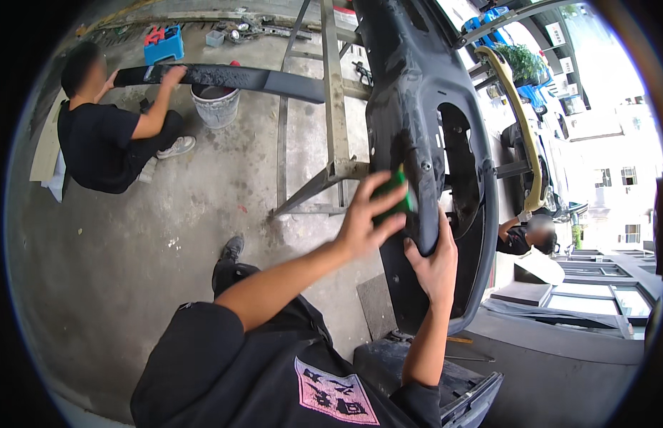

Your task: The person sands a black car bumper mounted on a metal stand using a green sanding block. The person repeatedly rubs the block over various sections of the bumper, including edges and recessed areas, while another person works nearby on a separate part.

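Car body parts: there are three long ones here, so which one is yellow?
The curved strip at the upper right, beyond the big dark bumper, is the yellow one. The bumper and the long panel that the crouching person touches are both dark grey.

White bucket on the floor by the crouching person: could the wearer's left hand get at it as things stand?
Probably not. The left hand presses a green pad on the bumper; the white bucket sits far beyond the metal stand.

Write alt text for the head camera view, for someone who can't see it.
The left hand presses a green pad on a dark car bumper that the right hand grips. Nearby, a crouching person works a long dark trim strip over a bucket.
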`<action>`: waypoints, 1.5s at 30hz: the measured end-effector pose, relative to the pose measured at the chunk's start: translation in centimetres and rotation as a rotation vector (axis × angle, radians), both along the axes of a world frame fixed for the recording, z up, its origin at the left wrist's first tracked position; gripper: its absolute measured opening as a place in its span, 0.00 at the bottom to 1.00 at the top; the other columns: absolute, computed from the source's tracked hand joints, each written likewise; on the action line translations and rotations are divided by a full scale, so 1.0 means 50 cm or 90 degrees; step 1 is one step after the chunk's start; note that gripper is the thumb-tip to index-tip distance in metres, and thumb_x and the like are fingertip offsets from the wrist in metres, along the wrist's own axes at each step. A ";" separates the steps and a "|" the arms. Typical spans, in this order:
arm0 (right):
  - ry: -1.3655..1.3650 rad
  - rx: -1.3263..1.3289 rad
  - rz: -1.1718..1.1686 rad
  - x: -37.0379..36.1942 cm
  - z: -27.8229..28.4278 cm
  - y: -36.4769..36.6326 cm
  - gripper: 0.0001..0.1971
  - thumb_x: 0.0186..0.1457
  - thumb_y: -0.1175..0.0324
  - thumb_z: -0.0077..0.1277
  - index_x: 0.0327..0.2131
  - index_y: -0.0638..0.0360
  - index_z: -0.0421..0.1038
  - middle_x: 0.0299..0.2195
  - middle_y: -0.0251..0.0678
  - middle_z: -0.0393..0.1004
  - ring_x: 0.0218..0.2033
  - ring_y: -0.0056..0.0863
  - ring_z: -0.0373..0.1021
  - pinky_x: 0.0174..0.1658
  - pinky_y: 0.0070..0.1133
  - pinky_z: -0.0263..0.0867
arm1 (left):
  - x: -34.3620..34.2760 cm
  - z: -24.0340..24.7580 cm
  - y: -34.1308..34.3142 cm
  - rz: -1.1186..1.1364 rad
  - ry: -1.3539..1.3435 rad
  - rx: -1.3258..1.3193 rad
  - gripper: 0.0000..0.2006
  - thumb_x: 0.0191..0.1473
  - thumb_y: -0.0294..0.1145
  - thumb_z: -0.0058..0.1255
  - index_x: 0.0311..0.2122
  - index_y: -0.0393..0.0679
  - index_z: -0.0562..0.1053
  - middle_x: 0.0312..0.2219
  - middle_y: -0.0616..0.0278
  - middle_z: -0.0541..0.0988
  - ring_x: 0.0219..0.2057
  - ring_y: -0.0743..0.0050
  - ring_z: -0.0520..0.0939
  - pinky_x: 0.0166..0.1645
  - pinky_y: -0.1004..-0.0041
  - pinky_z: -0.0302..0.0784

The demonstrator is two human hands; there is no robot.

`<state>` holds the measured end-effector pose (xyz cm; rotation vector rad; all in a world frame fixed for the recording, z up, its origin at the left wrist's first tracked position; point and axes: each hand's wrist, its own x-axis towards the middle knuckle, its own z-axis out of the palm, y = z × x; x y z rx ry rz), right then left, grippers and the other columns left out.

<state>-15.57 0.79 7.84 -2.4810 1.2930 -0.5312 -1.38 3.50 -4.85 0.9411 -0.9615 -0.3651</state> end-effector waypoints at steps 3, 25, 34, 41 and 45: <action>-0.008 0.021 -0.010 -0.002 -0.002 0.010 0.41 0.43 0.68 0.62 0.64 0.59 0.61 0.48 0.53 0.73 0.49 0.52 0.73 0.51 0.35 0.70 | 0.035 0.043 -0.033 -0.015 0.096 0.014 0.26 0.54 0.34 0.62 0.59 0.49 0.74 0.59 0.49 0.68 0.61 0.51 0.69 0.65 0.61 0.61; -0.001 0.025 -0.004 -0.002 0.004 0.006 0.40 0.44 0.69 0.61 0.63 0.63 0.60 0.50 0.54 0.74 0.50 0.52 0.73 0.52 0.34 0.68 | -0.013 0.020 0.007 -0.005 -0.009 0.036 0.27 0.54 0.39 0.62 0.60 0.51 0.74 0.57 0.45 0.68 0.59 0.46 0.69 0.64 0.57 0.62; -0.002 0.065 -0.034 0.005 0.003 0.008 0.40 0.44 0.68 0.62 0.62 0.66 0.61 0.52 0.56 0.73 0.54 0.46 0.73 0.55 0.32 0.67 | 0.009 0.049 -0.018 0.011 0.077 0.027 0.26 0.53 0.37 0.63 0.59 0.51 0.75 0.56 0.47 0.69 0.57 0.46 0.70 0.62 0.57 0.63; 0.009 0.020 -0.014 -0.004 -0.002 0.001 0.40 0.45 0.66 0.62 0.63 0.67 0.61 0.51 0.56 0.74 0.53 0.47 0.73 0.55 0.31 0.67 | -0.019 0.041 0.019 -0.034 0.050 0.069 0.28 0.53 0.37 0.63 0.61 0.50 0.73 0.60 0.48 0.67 0.63 0.51 0.66 0.67 0.60 0.58; -0.013 0.072 -0.028 0.013 0.002 0.009 0.39 0.45 0.67 0.61 0.62 0.67 0.61 0.47 0.56 0.75 0.47 0.47 0.75 0.53 0.31 0.69 | 0.012 0.059 -0.020 0.047 0.072 0.061 0.27 0.54 0.39 0.62 0.60 0.51 0.74 0.56 0.46 0.68 0.58 0.47 0.69 0.63 0.58 0.63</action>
